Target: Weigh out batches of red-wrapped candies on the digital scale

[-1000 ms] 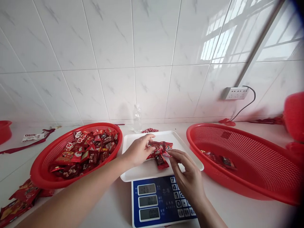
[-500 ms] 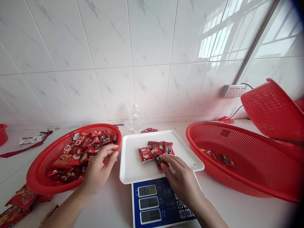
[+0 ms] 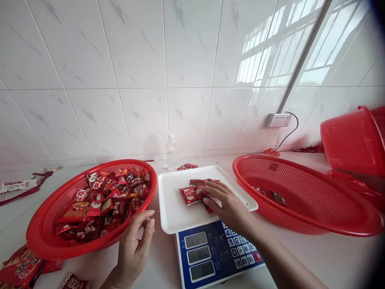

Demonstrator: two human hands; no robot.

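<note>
A white tray [image 3: 174,208] sits on a blue scale [image 3: 215,253] and holds a small pile of red candy packets [image 3: 190,194]. My right hand [image 3: 227,202] lies over the pile's right side, fingers curled onto the packets. My left hand [image 3: 136,245] hovers with its fingers spread just off the front rim of the left red basket [image 3: 45,237], which is full of red candy packets [image 3: 105,196]; the hand holds nothing.
A large red basket [image 3: 315,216] at the right holds a few packets [image 3: 272,196]. Another red basket [image 3: 351,140] is tilted at the far right. A clear bottle [image 3: 171,151] stands by the tiled wall. Loose packets [image 3: 18,271] lie at the front left; a power strip [image 3: 278,119] hangs on the wall.
My left hand went from the tray to the left basket, then drew back toward me, off its front rim. My right hand moved up onto the pile. The far-right basket shifted.
</note>
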